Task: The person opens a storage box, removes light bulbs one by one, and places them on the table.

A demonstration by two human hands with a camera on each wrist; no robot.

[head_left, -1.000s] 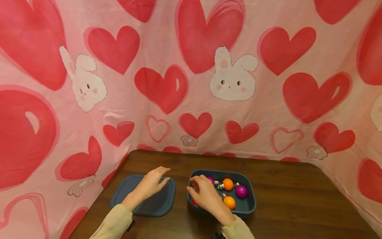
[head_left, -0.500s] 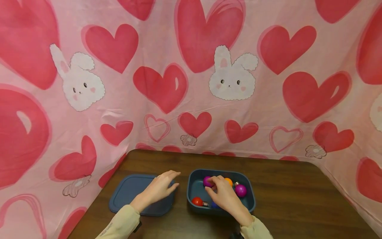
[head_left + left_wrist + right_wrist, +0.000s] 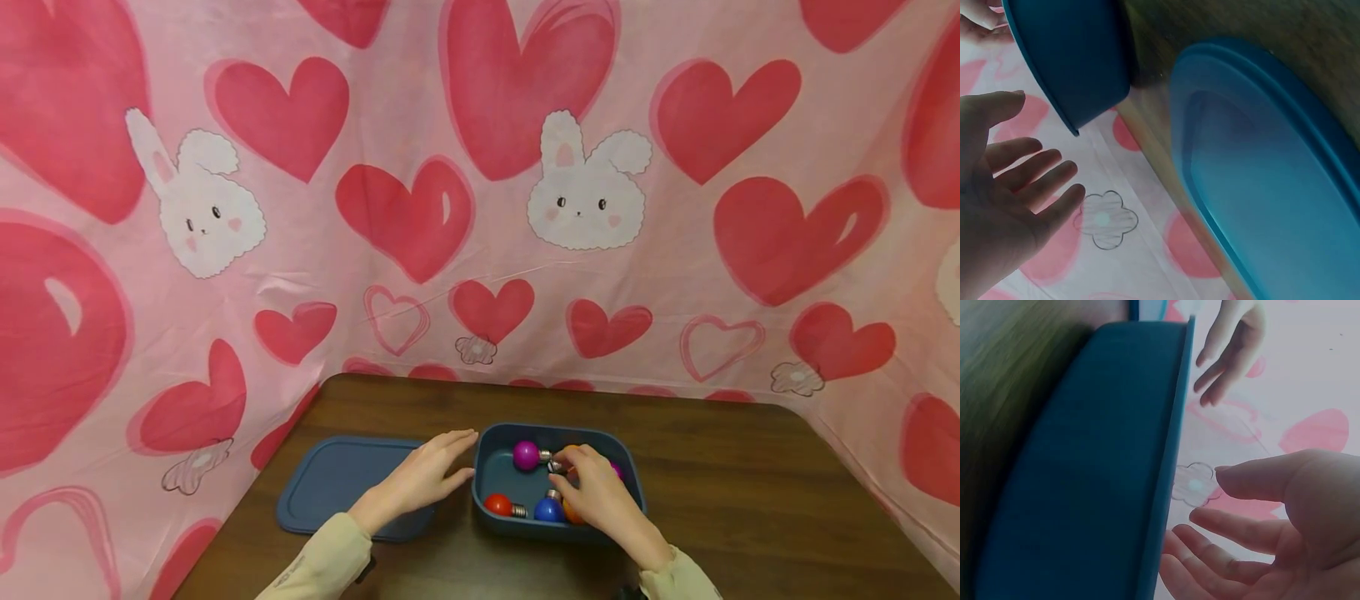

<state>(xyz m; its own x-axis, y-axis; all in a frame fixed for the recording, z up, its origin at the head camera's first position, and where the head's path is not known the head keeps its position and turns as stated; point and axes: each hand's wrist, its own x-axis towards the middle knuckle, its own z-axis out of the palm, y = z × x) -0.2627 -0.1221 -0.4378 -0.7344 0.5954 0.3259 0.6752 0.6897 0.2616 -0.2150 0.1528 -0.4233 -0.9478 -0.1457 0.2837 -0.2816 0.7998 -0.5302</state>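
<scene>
A dark blue plastic box (image 3: 491, 475) holds several coloured light bulbs. Uncovered in the head view are a purple bulb (image 3: 527, 455), a red bulb (image 3: 497, 505) and a blue bulb (image 3: 549, 510). My right hand (image 3: 603, 492) hovers over the box's right half with loosely bent fingers and nothing in them. It partly hides an orange bulb (image 3: 572, 512) and another purple bulb (image 3: 617, 470). Just left of the box is my left hand (image 3: 423, 475), fingers extended and holding nothing; the left wrist view shows a gap between its fingers and the box wall (image 3: 1072, 62).
The box's flat blue lid (image 3: 337, 479) lies to the left on the brown wooden table (image 3: 750, 500), partly under my left forearm. Behind the table hangs a pink cloth (image 3: 495, 250) printed with hearts and rabbits.
Both hands have moved to the right. The left has gone from above the lid to the box's left side; the right has crossed the box, uncovering the red and blue bulbs.
</scene>
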